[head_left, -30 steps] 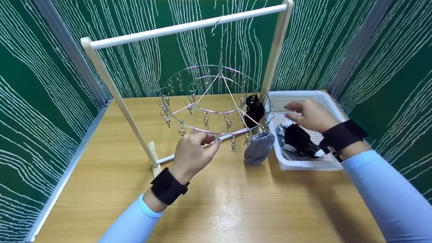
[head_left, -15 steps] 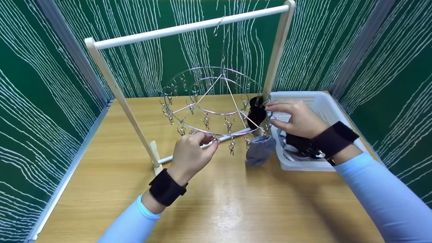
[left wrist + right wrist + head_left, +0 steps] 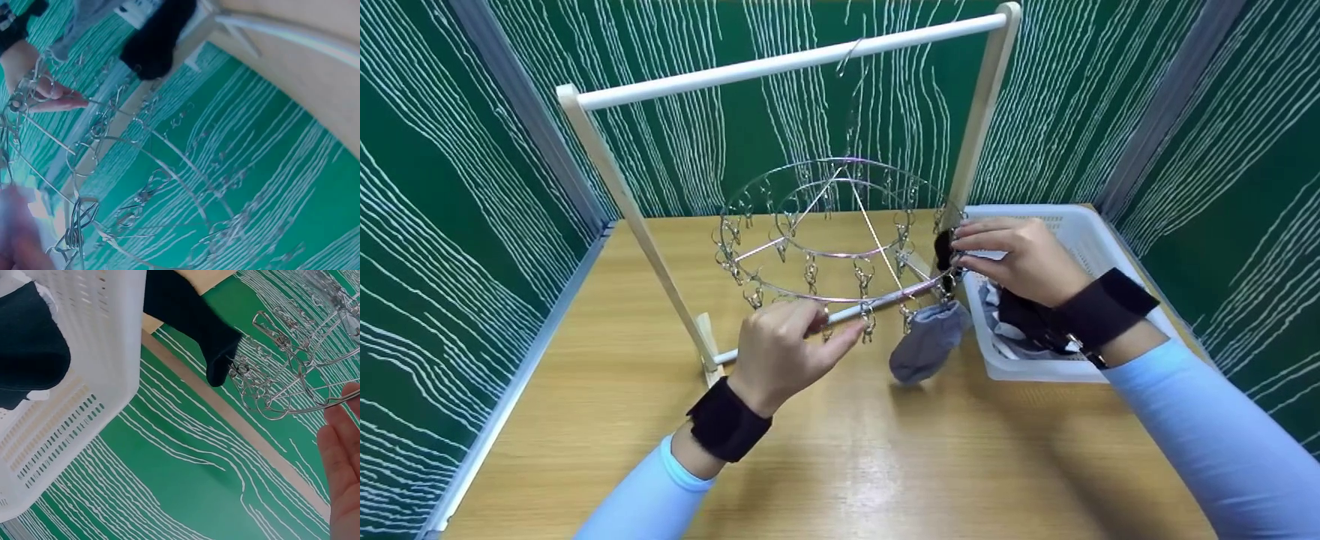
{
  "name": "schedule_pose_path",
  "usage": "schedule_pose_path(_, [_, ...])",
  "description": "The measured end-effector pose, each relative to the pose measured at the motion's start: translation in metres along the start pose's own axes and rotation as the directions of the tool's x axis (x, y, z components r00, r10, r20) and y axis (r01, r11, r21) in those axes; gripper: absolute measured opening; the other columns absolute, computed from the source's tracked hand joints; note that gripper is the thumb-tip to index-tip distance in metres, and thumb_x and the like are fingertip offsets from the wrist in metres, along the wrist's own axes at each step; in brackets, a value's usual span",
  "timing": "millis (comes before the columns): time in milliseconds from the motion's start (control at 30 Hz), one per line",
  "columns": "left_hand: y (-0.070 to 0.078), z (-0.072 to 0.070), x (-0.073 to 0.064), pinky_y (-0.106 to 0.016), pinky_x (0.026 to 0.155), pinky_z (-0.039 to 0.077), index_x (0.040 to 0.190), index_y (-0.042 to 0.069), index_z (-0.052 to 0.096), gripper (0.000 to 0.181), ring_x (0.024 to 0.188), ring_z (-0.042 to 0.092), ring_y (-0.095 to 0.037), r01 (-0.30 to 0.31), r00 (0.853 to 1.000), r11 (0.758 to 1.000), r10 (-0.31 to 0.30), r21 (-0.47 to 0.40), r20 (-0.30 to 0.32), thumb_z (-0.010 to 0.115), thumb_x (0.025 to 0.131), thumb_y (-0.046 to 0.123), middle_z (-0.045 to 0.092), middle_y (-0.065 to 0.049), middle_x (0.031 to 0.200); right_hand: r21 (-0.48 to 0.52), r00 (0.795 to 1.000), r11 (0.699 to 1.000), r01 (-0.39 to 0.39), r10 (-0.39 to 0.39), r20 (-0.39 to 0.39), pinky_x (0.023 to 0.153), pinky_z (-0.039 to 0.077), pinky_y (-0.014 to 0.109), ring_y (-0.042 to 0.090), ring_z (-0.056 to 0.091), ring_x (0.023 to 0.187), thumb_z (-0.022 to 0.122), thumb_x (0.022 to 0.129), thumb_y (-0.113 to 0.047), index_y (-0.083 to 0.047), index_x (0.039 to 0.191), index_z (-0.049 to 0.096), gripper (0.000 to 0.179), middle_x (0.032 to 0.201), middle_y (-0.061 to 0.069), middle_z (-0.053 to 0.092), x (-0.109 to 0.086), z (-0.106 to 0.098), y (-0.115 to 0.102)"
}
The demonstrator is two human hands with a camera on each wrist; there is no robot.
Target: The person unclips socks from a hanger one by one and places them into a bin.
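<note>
A round metal clip hanger (image 3: 840, 255) hangs by its hook from a rack's white bar. A grey sock (image 3: 926, 345) is clipped at its front right. Behind it hangs a black sock (image 3: 194, 318), mostly hidden by the right hand in the head view. My left hand (image 3: 791, 352) is at the front of the ring, thumb stretched beside a dangling clip (image 3: 868, 322); a gap shows between thumb and fingers. My right hand (image 3: 1027, 259) touches the ring's right edge with nearly straight fingers (image 3: 340, 444).
A white plastic basket (image 3: 997, 367) with dark and grey socks (image 3: 1024, 319) stands on the right of the wooden table (image 3: 847, 465). The wooden rack's posts (image 3: 634, 217) rise on both sides of the hanger. Green walls (image 3: 675, 165) stand behind.
My right hand has moved from over the basket to the ring's right edge. The left fingers have let go at the front. The hanger has turned, its front and the grey sock shifting left.
</note>
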State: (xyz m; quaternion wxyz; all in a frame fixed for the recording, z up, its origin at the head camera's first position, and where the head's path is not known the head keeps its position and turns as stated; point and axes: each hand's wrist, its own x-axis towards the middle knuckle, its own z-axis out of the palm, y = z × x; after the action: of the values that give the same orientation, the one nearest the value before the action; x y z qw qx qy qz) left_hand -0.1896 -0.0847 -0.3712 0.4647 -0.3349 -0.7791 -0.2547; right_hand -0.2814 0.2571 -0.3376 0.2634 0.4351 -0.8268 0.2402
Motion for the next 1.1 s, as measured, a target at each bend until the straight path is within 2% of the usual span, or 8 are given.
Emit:
schedule_pose_path(67, [0.002, 0.0, 0.002, -0.027, 0.041, 0.036, 0.067, 0.013, 0.056, 0.046, 0.045, 0.044, -0.013, -0.057, 0.997, 0.998, 0.058, 0.025, -0.045, 0.091, 0.086, 0.035, 0.052, 0.004, 0.056, 0.0, 1.0, 1.0, -0.008, 0.008, 0.001, 0.105, 0.058, 0.04, 0.043, 0.079, 0.108, 0.088, 0.084, 0.003, 0.003, 0.108, 0.083, 0.024, 0.114, 0.025, 0.08, 0.001, 0.0, -0.003])
schedule_pose_path(167, [0.006, 0.0, 0.008, -0.029, 0.047, 0.038, 0.071, 0.012, 0.057, 0.042, 0.051, 0.047, -0.016, -0.109, 0.99, 0.991, 0.116, 0.08, -0.078, 0.09, 0.087, 0.032, 0.054, 0.002, 0.06, 0.008, 1.0, 1.0, -0.016, 0.016, -0.009, 0.111, 0.053, 0.023, 0.042, 0.079, 0.109, 0.089, 0.084, 0.002, 0.002, 0.108, 0.083, 0.025, 0.113, 0.024, 0.081, 0.002, 0.0, -0.006])
schedule_pose_path(267, [0.012, 0.001, 0.014, -0.032, 0.06, 0.046, 0.082, 0.009, 0.066, 0.032, 0.065, 0.058, -0.022, -0.142, 0.986, 0.977, 0.153, 0.162, -0.062, 0.092, 0.085, 0.027, 0.064, -0.003, 0.074, 0.012, 0.999, 1.0, -0.007, 0.007, -0.033, 0.113, 0.044, 0.01, 0.041, 0.079, 0.108, 0.089, 0.084, 0.002, 0.002, 0.106, 0.083, 0.024, 0.111, 0.023, 0.081, 0.003, 0.0, -0.01])
schedule_pose_path(367, [0.016, 0.001, 0.019, -0.036, 0.074, 0.053, 0.094, 0.008, 0.075, 0.027, 0.082, 0.067, -0.025, -0.161, 0.985, 0.957, 0.173, 0.241, -0.027, 0.092, 0.086, 0.027, 0.073, -0.007, 0.089, 0.011, 0.998, 1.0, 0.009, -0.008, -0.063, 0.113, 0.043, 0.009, 0.041, 0.079, 0.105, 0.089, 0.084, 0.003, 0.002, 0.105, 0.083, 0.022, 0.109, 0.022, 0.082, 0.005, 0.002, -0.014])
schedule_pose_path(533, [0.019, 0.001, 0.022, -0.037, 0.081, 0.059, 0.096, 0.008, 0.081, 0.021, 0.087, 0.072, -0.025, -0.173, 0.984, 0.937, 0.177, 0.305, 0.013, 0.089, 0.09, 0.026, 0.079, -0.005, 0.091, 0.003, 0.994, 1.0, 0.029, -0.029, -0.105, 0.111, 0.049, 0.013, 0.042, 0.079, 0.098, 0.089, 0.08, 0.007, 0.003, 0.102, 0.082, 0.023, 0.104, 0.022, 0.082, 0.007, 0.004, -0.022])
schedule_pose_path(667, [0.016, 0.0, 0.022, -0.036, 0.077, 0.061, 0.091, 0.007, 0.081, 0.008, 0.081, 0.073, -0.024, -0.177, 0.983, 0.919, 0.179, 0.351, 0.026, 0.086, 0.09, 0.014, 0.079, -0.004, 0.086, -0.018, 0.993, 0.999, 0.031, -0.033, -0.116, 0.096, 0.062, 0.031, 0.039, 0.079, 0.092, 0.09, 0.078, 0.006, 0.003, 0.099, 0.082, 0.022, 0.099, 0.021, 0.082, 0.008, 0.006, -0.031])
schedule_pose_path(800, [0.011, -0.002, 0.02, -0.037, 0.075, 0.063, 0.088, 0.006, 0.08, 0.004, 0.078, 0.075, -0.026, -0.176, 0.984, 0.909, 0.176, 0.377, 0.036, 0.083, 0.087, 0.004, 0.079, -0.007, 0.084, -0.062, 0.993, 0.997, 0.043, -0.049, -0.108, 0.081, 0.065, 0.047, 0.034, 0.078, 0.087, 0.092, 0.08, 0.001, 0.002, 0.096, 0.082, 0.018, 0.095, 0.018, 0.081, 0.011, 0.008, -0.04])
schedule_pose_path(1100, [-0.005, -0.01, 0.013, -0.038, 0.078, 0.068, 0.089, 0.001, 0.08, 0.007, 0.081, 0.079, -0.029, -0.146, 0.989, 0.927, 0.137, 0.346, 0.05, 0.08, 0.085, -0.005, 0.081, -0.014, 0.088, -0.095, 0.993, 0.992, 0.079, -0.087, -0.077, 0.076, 0.066, 0.047, 0.033, 0.076, 0.086, 0.094, 0.081, -0.01, 0.001, 0.098, 0.082, 0.024, 0.095, 0.017, 0.081, 0.013, 0.01, -0.058])
